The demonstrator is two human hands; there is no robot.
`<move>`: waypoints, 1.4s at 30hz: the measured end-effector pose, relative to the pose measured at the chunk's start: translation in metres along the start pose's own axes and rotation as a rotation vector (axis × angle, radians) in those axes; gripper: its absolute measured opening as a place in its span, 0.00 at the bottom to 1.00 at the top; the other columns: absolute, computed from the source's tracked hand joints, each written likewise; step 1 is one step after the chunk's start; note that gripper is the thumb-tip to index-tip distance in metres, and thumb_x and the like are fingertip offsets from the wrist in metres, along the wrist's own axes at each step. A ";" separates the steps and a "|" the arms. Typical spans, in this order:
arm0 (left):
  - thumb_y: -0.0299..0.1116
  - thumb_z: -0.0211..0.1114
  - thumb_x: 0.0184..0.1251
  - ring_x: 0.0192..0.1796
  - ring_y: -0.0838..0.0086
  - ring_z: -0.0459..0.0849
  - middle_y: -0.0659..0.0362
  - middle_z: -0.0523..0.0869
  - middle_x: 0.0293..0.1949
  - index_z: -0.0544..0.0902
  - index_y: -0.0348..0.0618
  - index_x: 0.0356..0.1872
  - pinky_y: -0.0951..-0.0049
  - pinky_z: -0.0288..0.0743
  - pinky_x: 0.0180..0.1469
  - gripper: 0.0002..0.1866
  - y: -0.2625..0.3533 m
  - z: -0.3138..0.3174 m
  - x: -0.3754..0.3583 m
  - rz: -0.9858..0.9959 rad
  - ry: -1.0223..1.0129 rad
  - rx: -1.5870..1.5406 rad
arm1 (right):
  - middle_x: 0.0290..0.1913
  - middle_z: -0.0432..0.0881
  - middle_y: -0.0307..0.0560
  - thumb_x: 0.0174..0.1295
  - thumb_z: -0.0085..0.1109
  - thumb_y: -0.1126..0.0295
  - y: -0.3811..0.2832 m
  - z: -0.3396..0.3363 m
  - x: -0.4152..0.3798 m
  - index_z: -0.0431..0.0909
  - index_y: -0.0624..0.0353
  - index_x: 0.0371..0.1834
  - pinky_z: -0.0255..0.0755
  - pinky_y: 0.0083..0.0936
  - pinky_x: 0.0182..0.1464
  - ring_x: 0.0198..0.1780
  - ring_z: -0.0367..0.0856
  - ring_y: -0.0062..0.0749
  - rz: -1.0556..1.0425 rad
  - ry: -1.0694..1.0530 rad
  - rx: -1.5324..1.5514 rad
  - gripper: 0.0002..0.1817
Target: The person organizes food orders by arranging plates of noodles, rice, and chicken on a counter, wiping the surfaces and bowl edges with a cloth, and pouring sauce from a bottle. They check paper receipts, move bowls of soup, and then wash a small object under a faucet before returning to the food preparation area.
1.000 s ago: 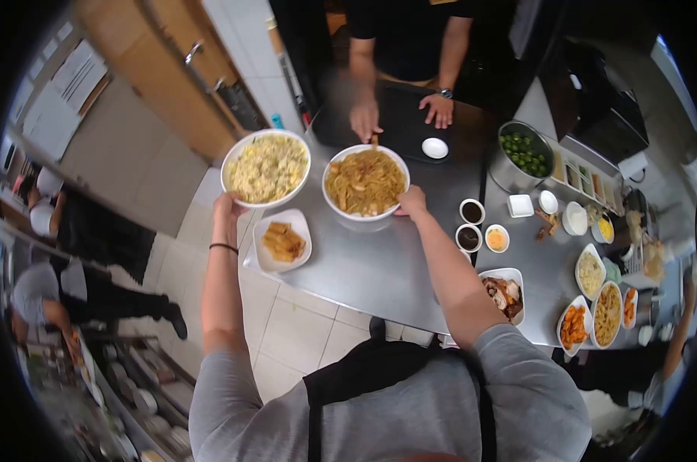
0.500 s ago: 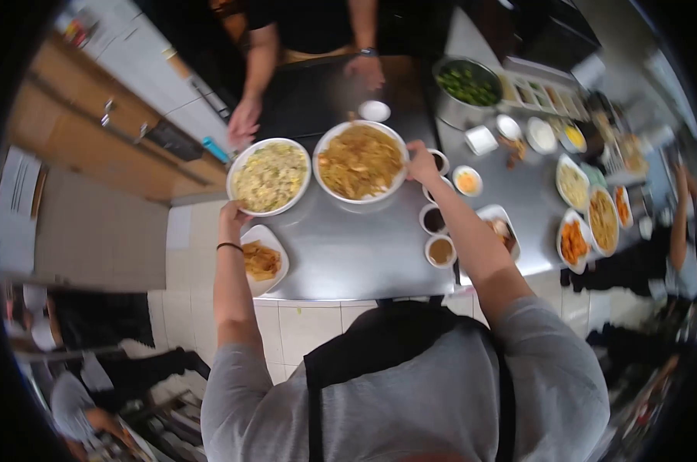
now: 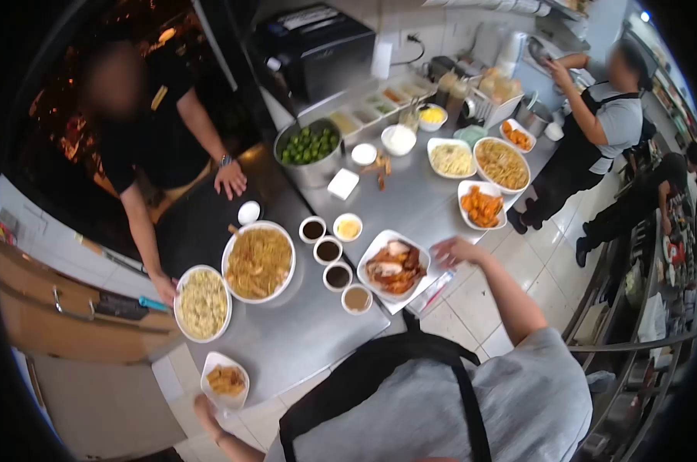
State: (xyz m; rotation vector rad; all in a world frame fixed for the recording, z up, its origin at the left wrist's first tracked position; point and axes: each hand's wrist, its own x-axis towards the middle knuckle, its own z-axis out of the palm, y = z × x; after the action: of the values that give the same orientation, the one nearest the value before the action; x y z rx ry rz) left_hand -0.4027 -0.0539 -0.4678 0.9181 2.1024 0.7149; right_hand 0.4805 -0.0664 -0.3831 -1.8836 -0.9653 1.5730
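Observation:
My left hand (image 3: 204, 410) is low at the front left, beside a small square white bowl (image 3: 241, 400) of fried pieces. Its fingers are blurred, so whether it grips the bowl's edge cannot be told. Over the counter's right edge, my right hand (image 3: 458, 252) is open with fingers apart, holding nothing. Just left of it stands a square white bowl of roast chicken (image 3: 395, 271). A round bowl of fried rice (image 3: 202, 304) and a round bowl of noodles (image 3: 258, 262) sit side by side at the left.
Across the counter (image 3: 287, 346), a person's hand (image 3: 166, 289) touches the rice bowl's rim. Sauce cups (image 3: 337, 276) stand mid-counter. Behind are a pot of greens (image 3: 310, 150) and several filled bowls (image 3: 483, 206). A person (image 3: 606, 115) stands at the far right.
My hands have let go of the rice and noodle bowls. My left hand came back toward the small bowl, my right toward the chicken. The view has turned right; the other person's hand now touches the rice bowl.

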 end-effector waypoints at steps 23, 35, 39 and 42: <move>0.15 0.46 0.45 0.45 0.60 0.79 0.52 0.72 0.53 0.54 0.50 0.64 0.67 0.81 0.35 0.38 0.100 0.088 -0.161 -0.015 -0.109 -0.804 | 0.30 0.74 0.53 0.52 0.38 0.83 -0.031 -0.019 0.078 0.68 0.69 0.51 0.81 0.28 0.28 0.25 0.78 0.36 -0.300 0.511 0.561 0.21; 0.16 0.47 0.44 0.47 0.59 0.79 0.49 0.73 0.52 0.58 0.41 0.62 0.65 0.81 0.37 0.36 0.283 0.319 -0.321 0.126 -0.760 -0.531 | 0.17 0.77 0.44 0.53 0.54 0.66 0.001 -0.246 0.021 0.78 0.63 0.22 0.68 0.24 0.25 0.21 0.75 0.26 -0.448 1.250 -0.061 0.11; 0.14 0.47 0.44 0.45 0.58 0.79 0.48 0.73 0.51 0.58 0.39 0.61 0.65 0.82 0.33 0.35 0.287 0.425 -0.347 0.045 -0.805 -0.564 | 0.46 0.74 0.53 0.47 0.53 0.80 0.074 -0.374 0.009 0.66 0.55 0.57 0.76 0.29 0.35 0.38 0.77 0.36 -0.275 1.166 0.286 0.29; 0.14 0.46 0.44 0.42 0.57 0.80 0.48 0.73 0.50 0.58 0.40 0.61 0.63 0.83 0.32 0.35 0.281 0.480 -0.343 -0.004 -0.759 -0.577 | 0.44 0.74 0.55 0.52 0.53 0.75 0.104 -0.451 0.025 0.66 0.60 0.56 0.76 0.28 0.36 0.40 0.77 0.38 -0.167 1.012 0.549 0.24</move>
State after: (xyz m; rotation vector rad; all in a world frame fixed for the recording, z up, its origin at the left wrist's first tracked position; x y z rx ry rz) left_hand 0.2486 -0.0620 -0.4154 0.6992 1.1427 0.7570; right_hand 0.9435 -0.0833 -0.3836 -1.7629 -0.1891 0.5188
